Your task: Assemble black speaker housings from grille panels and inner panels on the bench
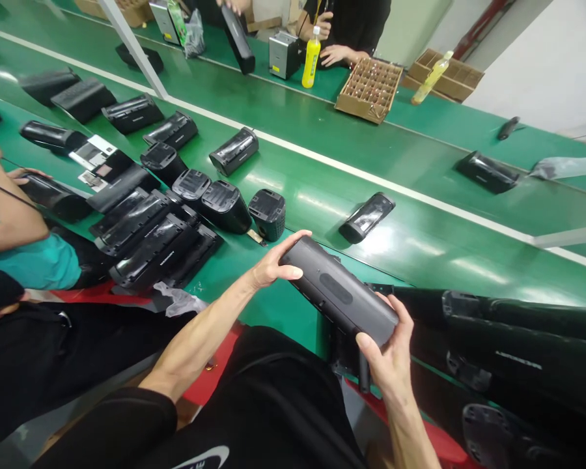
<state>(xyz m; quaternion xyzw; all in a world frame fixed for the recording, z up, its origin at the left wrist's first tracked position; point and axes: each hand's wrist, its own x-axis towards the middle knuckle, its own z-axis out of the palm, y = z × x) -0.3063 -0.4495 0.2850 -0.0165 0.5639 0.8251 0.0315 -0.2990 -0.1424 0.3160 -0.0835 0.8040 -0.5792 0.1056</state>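
A black, rounded, box-like speaker (pixel 364 306) is held in front of my body, tilted down to the right. Its visible side carries a long oval pad and small slots. My left hand (pixel 279 264) grips its upper left end, thumb on the near face. Around the lower right end, my right hand (pixel 389 335) is closed with the thumb at the near edge and fingers behind. Just beyond, another black speaker (pixel 368 217) lies on the green conveyor belt (pixel 312 208). Left of my left hand, a black speaker stands on end (pixel 267 212), its slotted end upward.
Several black speakers (pixel 151 251) crowd the bench at left, beside a seated co-worker's arm (pixel 14 202). Large dark housings (pixel 512 352) are stacked close on my right. Across the belt are a divided cardboard box (pixel 370 88), a yellow bottle (pixel 311 58) and other people's hands (pixel 336 55).
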